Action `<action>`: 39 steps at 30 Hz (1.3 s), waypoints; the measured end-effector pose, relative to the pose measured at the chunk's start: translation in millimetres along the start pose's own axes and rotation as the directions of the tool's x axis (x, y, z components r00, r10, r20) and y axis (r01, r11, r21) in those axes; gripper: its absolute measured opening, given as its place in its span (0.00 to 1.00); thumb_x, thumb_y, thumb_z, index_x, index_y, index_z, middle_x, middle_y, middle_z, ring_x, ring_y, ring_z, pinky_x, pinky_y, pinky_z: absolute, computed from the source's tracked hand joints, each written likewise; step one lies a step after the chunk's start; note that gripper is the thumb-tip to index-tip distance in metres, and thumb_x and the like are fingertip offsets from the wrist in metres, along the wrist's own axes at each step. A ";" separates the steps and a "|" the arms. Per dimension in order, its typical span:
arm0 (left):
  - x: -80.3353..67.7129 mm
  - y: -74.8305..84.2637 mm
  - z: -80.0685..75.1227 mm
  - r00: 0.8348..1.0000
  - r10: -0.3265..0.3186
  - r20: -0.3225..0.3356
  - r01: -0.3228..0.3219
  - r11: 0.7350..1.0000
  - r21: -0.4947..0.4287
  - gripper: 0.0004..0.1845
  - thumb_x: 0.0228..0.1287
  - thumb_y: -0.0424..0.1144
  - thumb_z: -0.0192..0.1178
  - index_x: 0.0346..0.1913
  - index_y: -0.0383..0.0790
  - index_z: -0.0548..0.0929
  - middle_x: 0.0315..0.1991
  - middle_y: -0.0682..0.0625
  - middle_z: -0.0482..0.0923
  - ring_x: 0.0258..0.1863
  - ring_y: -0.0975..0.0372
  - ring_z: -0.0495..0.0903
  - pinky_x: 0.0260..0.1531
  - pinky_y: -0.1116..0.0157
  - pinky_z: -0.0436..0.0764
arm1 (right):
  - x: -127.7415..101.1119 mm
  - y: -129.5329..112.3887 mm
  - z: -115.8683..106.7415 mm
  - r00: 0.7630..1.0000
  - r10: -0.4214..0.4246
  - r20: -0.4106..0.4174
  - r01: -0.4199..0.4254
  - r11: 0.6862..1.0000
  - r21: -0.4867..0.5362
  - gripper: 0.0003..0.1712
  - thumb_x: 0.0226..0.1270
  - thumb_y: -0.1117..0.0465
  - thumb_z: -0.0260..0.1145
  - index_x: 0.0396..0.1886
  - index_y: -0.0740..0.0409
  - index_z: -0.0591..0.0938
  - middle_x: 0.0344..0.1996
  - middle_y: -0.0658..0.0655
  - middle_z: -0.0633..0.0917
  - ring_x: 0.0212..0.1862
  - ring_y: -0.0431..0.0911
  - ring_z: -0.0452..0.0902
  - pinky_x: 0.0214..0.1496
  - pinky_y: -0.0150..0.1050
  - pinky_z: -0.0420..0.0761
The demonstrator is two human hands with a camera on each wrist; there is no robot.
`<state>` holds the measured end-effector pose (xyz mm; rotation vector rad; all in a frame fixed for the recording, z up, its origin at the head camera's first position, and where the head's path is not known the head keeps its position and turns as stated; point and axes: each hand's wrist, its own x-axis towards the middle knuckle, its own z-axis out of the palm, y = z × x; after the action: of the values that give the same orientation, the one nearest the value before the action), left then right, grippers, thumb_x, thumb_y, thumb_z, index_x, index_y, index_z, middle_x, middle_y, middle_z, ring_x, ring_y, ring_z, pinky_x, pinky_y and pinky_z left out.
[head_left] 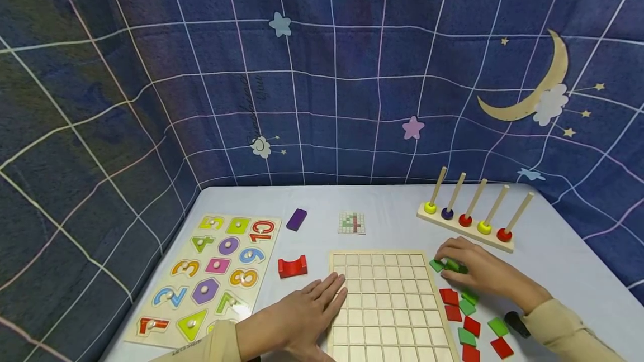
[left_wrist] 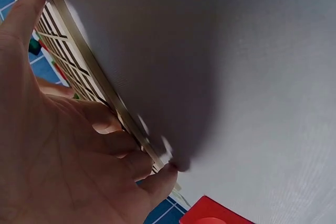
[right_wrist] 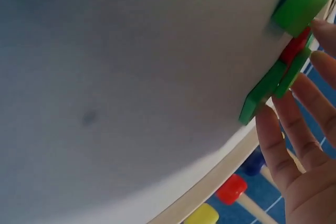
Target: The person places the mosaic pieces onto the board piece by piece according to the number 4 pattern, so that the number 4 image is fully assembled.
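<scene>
A pale wooden grid board (head_left: 387,306) lies on the table in front of me. My left hand (head_left: 327,289) lies flat along its left edge with straight fingers; in the left wrist view the fingertips (left_wrist: 163,174) touch the board's rim (left_wrist: 79,43). My right hand (head_left: 450,261) arches over green square tiles (head_left: 445,265) just past the board's upper right corner. The right wrist view shows its fingers (right_wrist: 283,145) stretched out against the green tiles (right_wrist: 268,90). Whether any tile is lifted I cannot tell.
Loose red and green tiles (head_left: 468,323) lie right of the board, by a black object (head_left: 515,323). Behind stands a peg rack with coloured rings (head_left: 468,222). A pattern card (head_left: 351,223), purple block (head_left: 296,219), red arch block (head_left: 292,266) and number puzzle (head_left: 206,278) lie to the left.
</scene>
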<state>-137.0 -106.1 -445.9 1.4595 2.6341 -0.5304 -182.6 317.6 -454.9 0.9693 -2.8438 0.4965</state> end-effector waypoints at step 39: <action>0.2 0.7 -0.7 1.000 0.003 0.001 -0.003 1.000 0.019 0.65 0.61 0.88 0.47 0.87 0.41 0.55 0.88 0.41 0.52 0.88 0.53 0.55 0.82 0.61 0.67 | 77.5 -32.8 14.4 0.951 -0.307 -0.021 0.307 0.952 0.005 0.06 0.68 0.65 0.77 0.40 0.51 0.89 0.39 0.47 0.84 0.43 0.40 0.76 0.43 0.33 0.83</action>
<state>-136.4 -105.4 -445.5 1.4680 2.6334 -0.5571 -223.9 243.6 -444.6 1.3682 -2.6031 0.4787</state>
